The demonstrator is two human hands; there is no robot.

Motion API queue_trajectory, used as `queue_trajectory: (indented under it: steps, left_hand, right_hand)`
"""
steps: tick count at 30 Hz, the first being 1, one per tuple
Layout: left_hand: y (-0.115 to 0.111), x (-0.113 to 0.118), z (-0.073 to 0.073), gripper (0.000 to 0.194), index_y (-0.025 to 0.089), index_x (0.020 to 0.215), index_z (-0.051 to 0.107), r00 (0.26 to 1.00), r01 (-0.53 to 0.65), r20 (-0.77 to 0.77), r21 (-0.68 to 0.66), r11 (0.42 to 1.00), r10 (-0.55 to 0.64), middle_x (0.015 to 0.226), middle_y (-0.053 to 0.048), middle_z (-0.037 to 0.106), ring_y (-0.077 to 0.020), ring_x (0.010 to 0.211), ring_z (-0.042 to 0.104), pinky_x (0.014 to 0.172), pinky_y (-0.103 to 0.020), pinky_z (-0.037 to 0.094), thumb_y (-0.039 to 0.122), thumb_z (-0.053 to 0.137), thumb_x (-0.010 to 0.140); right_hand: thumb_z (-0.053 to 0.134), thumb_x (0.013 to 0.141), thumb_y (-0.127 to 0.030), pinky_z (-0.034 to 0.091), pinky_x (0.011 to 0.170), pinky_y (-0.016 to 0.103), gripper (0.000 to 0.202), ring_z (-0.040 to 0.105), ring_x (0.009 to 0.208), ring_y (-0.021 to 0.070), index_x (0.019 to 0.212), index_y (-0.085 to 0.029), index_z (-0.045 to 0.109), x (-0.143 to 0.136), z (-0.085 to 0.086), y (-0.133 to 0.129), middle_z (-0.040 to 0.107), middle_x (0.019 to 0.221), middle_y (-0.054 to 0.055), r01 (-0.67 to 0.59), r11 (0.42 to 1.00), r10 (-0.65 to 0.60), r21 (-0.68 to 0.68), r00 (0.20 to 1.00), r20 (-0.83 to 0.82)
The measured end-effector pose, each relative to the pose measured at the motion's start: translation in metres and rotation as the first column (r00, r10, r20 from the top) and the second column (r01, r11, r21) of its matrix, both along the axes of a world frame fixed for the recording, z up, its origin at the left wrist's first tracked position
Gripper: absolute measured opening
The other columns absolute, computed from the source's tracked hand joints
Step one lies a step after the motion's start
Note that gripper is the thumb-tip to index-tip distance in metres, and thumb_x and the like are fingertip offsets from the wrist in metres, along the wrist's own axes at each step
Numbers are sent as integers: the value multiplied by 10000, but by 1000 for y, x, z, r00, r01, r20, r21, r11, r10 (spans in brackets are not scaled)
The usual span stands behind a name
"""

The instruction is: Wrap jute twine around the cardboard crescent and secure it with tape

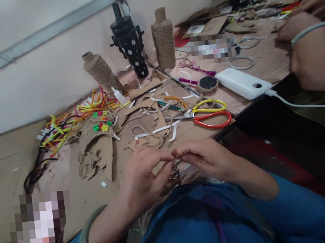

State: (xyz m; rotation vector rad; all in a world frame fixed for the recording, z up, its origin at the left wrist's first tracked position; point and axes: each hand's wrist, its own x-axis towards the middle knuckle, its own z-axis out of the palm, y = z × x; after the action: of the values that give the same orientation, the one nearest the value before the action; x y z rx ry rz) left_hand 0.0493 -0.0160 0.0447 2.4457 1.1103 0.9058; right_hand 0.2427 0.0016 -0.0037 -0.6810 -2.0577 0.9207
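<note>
Close to my body, at the table's near edge, my left hand and my right hand meet with thumbs and forefingers pinched. Whatever lies between the fingertips is too small to make out. Just beyond them are scissors with one yellow and one red handle, loose twine and white paper strips. Left of my hands lie cut cardboard pieces and a twine-covered piece bearing small red, green and yellow flowers.
Two twine spools flank a black flowered tumbler by the wall. Coloured pipe cleaners are heaped at left, near a small glue bottle. A white power bank trails a cable. Another person's hand rests at right.
</note>
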Motion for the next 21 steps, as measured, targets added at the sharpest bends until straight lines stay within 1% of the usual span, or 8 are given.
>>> queue_trajectory:
  steps: [2,5,7,9,13,16,19,21]
  left_hand:
    - [-1,-1,-1,121,191,796,618,1000,6,1,0,1000,-6,742,5,728,-129,693,665,718,-284,467,74,594,779]
    - [-1,-3,-3,121,200,803,605,999,3,-32,20,1000,-3,756,12,727,-129,702,663,748,-295,455,81,586,793]
    - [-2,-3,-4,115,199,811,600,996,-2,-90,80,997,9,775,10,729,-129,714,664,789,-309,438,86,580,803]
    - [-3,-3,-4,101,193,813,598,985,-3,-169,172,985,33,781,7,730,-129,708,664,828,-324,414,94,578,812]
    - [-6,-5,-4,85,179,835,611,956,35,-288,327,944,65,805,-14,744,-140,731,671,893,-351,366,106,568,830]
    - [-7,-8,-3,119,163,899,618,937,96,-349,336,937,29,877,-37,750,-150,798,673,941,-369,332,91,540,845]
    - [-8,-12,-3,143,156,925,615,924,130,-382,321,938,2,876,-39,749,-154,818,671,959,-373,320,87,512,854]
    - [-8,-13,-5,153,158,934,611,922,145,-387,338,930,-4,876,-43,750,-159,821,672,969,-376,317,91,497,856]
  right_hand:
    - [465,917,-212,453,713,218,137,638,816,125,933,-177,597,-2,0,0,694,894,47,10,1000,-10,-2,1000,2]
    - [466,904,-209,424,659,215,135,621,761,120,937,-194,596,-4,1,-3,684,853,19,68,997,-65,-40,995,71]
    - [467,895,-219,393,601,211,133,592,691,111,917,-209,598,-7,4,-4,664,785,-9,143,985,-129,-99,982,135]
    - [471,887,-236,357,554,209,124,541,614,102,863,-214,591,-11,6,-5,618,695,-34,196,966,-164,-171,969,187]
    - [460,881,-241,328,541,214,131,472,569,97,815,-202,566,-18,7,-4,548,636,-45,222,936,-165,-272,962,217]
    - [444,881,-237,333,558,221,133,471,584,102,810,-193,547,-21,6,-3,539,646,-38,219,928,-157,-303,964,215]
    - [424,881,-231,339,563,228,137,479,597,110,792,-191,520,-23,5,-3,539,656,-28,225,923,-160,-311,962,221]
    - [414,878,-229,343,552,230,142,480,587,113,778,-192,508,-24,6,-3,536,645,-24,232,921,-165,-314,960,227]
